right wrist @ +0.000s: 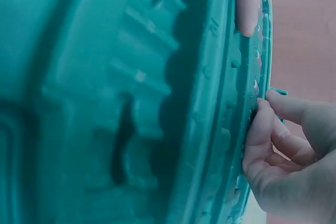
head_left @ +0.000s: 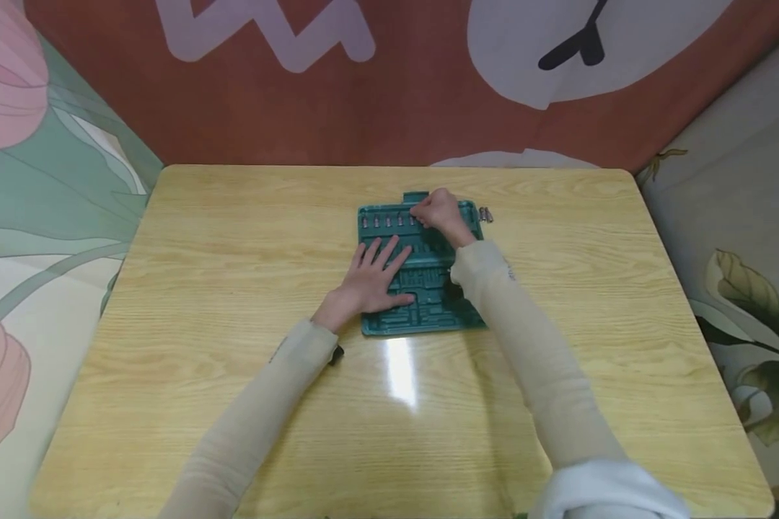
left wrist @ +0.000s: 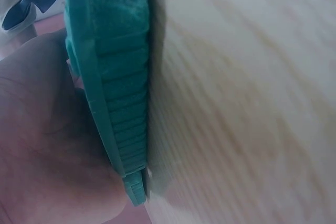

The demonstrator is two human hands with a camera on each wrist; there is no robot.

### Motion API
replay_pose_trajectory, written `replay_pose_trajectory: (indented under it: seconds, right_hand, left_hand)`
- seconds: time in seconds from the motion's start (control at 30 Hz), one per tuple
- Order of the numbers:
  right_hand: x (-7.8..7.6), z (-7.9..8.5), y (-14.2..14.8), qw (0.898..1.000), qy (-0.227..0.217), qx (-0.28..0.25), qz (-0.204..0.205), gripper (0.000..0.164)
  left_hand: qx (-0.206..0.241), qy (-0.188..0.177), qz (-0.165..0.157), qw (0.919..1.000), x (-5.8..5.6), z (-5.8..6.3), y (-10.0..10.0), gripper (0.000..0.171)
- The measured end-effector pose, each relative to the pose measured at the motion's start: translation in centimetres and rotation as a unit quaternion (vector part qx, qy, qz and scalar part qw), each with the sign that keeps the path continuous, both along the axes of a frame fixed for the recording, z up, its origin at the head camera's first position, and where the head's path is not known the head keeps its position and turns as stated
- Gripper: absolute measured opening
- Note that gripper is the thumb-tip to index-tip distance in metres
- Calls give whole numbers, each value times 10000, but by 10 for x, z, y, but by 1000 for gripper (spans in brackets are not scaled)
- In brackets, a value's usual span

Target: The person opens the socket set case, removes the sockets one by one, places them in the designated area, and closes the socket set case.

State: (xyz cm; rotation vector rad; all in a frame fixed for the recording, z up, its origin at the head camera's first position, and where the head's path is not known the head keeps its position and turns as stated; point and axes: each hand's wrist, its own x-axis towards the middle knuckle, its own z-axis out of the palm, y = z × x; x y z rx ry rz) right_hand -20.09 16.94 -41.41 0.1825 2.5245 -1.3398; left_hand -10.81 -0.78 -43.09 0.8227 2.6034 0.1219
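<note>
A green moulded plastic tool case tray (head_left: 422,328) lies on the table, its recesses facing up. My left hand (head_left: 371,281) rests on its left part with fingers spread and straight. In the left wrist view, my left hand (left wrist: 47,140) lies over the tray's ribbed side wall (left wrist: 123,77). Several small metal sockets (head_left: 376,221) stand in a row along the tray's far edge. At the right end of that row, my right hand (head_left: 440,213) pinches a small metal socket (head_left: 412,220) with thumb and forefinger. My right hand's fingertips (right wrist: 261,103) largely hide it in the right wrist view.
Two more small metal pieces (head_left: 485,215) lie on the wooden table (head_left: 234,288) just right of the tray's far corner. A green latch tab (head_left: 415,196) sticks out from the tray's far edge. A patterned red cloth (head_left: 396,108) hangs behind the table.
</note>
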Motion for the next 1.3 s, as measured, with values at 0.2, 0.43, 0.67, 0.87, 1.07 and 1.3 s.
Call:
replay_pose_trajectory:
  seconds: [0.2, 0.43, 0.67, 0.87, 1.07, 1.3]
  right_hand:
    - [-1, -2, -1, 9998, -137, 54, -118, 27]
    - [-4, -3, 1, 9989, -388, -213, -162, 27]
    - [-7, -6, 3, 9922, -417, -997, -626, 29]
    - [-9, -5, 6, 9890, -494, -1210, -686, 29]
    - [-10, -2, 5, 9913, -498, -1065, -599, 28]
    - [-11, -7, 9, 9942, -415, -874, -478, 29]
  left_hand:
    - [-12, -46, 35, 10000, -2, -5, 0, 91]
    - [-115, -56, 13, 9999, -3, -3, 0, 93]
    - [-81, -124, 67, 9999, -5, -6, 0, 95]
    - [-31, -88, 22, 10000, -3, -4, -1, 94]
    - [33, -21, 27, 10000, -2, 0, -3, 94]
    - [2, -109, 33, 9999, -3, -2, -1, 94]
